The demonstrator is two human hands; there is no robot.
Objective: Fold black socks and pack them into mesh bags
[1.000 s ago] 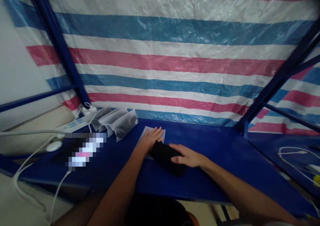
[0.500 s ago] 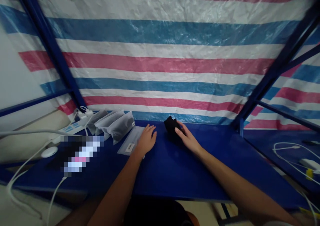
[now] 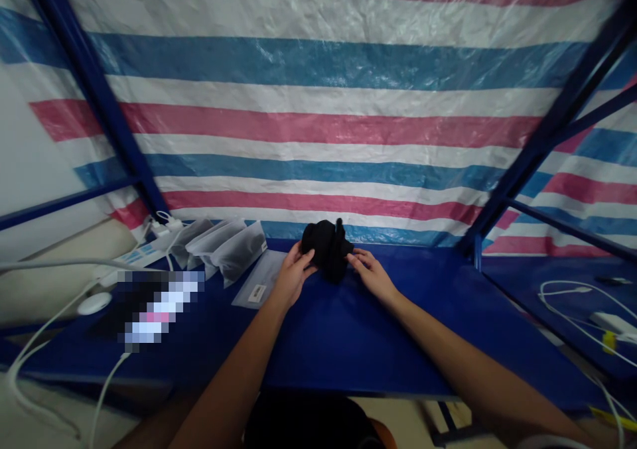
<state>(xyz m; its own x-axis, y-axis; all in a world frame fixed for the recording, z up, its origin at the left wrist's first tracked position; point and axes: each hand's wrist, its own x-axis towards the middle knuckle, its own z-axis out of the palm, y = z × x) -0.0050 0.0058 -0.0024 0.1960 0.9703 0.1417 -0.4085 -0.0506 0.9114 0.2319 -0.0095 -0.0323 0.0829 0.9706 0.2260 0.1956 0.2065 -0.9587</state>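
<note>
A bunched black cloth item [image 3: 326, 250] is held up between my two hands over the blue tabletop [image 3: 348, 343]; its exact kind does not show. My left hand [image 3: 292, 276] pinches its left side between thumb and fingers. On the opposite side my right hand [image 3: 373, 273] grips its edge with the fingertips. Just left of my left hand lies a flat frosted plastic bag [image 3: 259, 283] with a small white label.
Several frosted bags [image 3: 233, 247] stand at the back left, beside a white power strip [image 3: 137, 256]. A blurred-out lit device [image 3: 159, 310] with a cable and a white round object [image 3: 94, 303] are on the left. Blue posts [image 3: 517, 150] frame the striped sheet [image 3: 318, 124].
My left hand has risen from beside the flat bag and taken hold of the black cloth. The cloth has shifted left and now spreads wider between both hands.
</note>
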